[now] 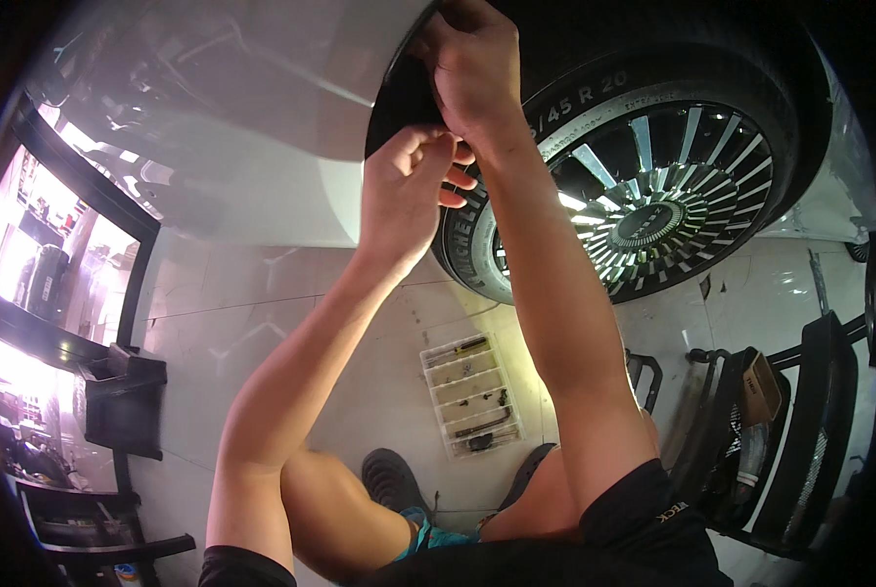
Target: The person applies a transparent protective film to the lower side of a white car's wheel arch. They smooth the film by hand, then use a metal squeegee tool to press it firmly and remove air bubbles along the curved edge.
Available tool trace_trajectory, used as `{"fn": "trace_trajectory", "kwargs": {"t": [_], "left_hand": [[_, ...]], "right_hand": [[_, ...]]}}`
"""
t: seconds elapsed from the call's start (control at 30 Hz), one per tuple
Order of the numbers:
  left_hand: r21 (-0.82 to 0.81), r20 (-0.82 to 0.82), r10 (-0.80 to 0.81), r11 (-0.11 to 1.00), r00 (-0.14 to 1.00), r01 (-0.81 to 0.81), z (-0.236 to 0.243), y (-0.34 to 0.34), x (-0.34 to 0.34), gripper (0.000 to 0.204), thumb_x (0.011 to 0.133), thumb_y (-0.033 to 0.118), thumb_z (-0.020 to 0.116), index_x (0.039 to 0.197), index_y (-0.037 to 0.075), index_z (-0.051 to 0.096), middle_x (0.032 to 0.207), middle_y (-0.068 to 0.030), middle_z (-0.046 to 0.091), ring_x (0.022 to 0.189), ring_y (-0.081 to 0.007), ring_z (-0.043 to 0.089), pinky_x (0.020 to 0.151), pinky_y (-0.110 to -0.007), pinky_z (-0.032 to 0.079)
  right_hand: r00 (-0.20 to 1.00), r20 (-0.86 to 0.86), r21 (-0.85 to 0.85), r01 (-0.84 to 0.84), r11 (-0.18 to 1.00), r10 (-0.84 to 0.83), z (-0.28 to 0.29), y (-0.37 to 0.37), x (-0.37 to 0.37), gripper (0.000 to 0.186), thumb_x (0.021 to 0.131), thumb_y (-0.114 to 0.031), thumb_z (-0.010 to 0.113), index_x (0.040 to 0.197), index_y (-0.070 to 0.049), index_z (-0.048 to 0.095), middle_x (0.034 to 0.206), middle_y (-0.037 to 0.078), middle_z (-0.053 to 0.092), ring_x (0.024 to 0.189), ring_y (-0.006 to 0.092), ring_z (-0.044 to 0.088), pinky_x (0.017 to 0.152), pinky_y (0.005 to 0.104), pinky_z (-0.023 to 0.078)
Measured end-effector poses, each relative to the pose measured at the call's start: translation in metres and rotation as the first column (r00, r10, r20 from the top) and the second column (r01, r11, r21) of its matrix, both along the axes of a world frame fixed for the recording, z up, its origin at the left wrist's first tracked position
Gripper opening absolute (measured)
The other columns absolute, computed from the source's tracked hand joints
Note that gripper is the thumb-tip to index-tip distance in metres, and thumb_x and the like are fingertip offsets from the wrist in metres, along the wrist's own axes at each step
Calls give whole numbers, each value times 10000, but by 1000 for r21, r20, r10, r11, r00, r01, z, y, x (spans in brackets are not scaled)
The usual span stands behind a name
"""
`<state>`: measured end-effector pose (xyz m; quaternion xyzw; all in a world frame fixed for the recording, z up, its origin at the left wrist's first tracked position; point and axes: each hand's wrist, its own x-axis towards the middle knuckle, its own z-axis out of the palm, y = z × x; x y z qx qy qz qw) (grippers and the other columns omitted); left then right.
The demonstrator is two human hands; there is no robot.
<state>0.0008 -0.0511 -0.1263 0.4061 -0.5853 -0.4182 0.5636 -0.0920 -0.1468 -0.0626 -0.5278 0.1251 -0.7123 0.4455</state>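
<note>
My right hand [474,67] reaches up into the dark gap at the edge of a light grey car body panel [291,127], by the wheel arch. Its fingertips are hidden in shadow there. Just below it is my left hand [402,191], beside my right wrist and against the panel's edge. Thumb and forefinger of the left hand are bent together, the other fingers curled behind; anything between them is too small or hidden to name. To the right stands the car wheel, with a black tyre [580,112] and a many-spoked silver and black rim [644,223].
A clear compartment tray [470,396] with small fasteners and tools lies on the tiled floor between my feet. Black frame-like parts [815,421], with an open cardboard box [759,386], lie at right. A black bin [125,406] and lit shelving stand at left.
</note>
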Motion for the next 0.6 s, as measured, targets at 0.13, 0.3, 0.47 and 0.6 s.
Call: {"fn": "trace_trajectory", "kwargs": {"t": [0.13, 0.3, 0.47, 0.6], "left_hand": [[62, -145, 41, 998, 989, -32, -8, -24, -16, 230, 1056, 205, 568, 1056, -3, 666, 947, -86, 707, 740, -156, 645, 677, -313, 512], [-62, -513, 52, 993, 857, -97, -13, -58, -21, 194, 1060, 78, 491, 1194, -2, 606, 982, -83, 673, 705, -122, 573, 566, -263, 433], [-406, 94, 421, 844, 902, -351, -17, -104, -15, 317, 1085, 137, 512, 1361, -11, 562, 1268, -122, 635, 1102, -211, 588, 941, -340, 479], [-108, -322, 174, 970, 931, -218, -17, -129, -17, 356, 1082, 244, 592, 1373, 39, 602, 1358, -95, 627, 1254, -224, 568, 1086, -377, 472]], "right_hand": [[997, 40, -112, 64, 992, -60, -3, -5, 5, 138, 997, -81, 686, 1047, 43, 722, 907, 55, 739, 807, 116, 666, 713, 262, 531], [982, 10, -27, 191, 981, -191, -8, -8, 13, 160, 933, 18, 674, 1079, 68, 717, 955, 78, 750, 843, 134, 676, 742, 274, 541], [982, 121, -101, 160, 982, -147, -9, -3, 19, 128, 916, 7, 680, 1041, 24, 701, 886, 61, 701, 763, 117, 653, 650, 247, 518], [989, 109, -50, 109, 993, -103, -6, 7, 15, 215, 918, 91, 580, 1111, 59, 669, 997, 106, 710, 866, 158, 691, 722, 263, 565]]}}
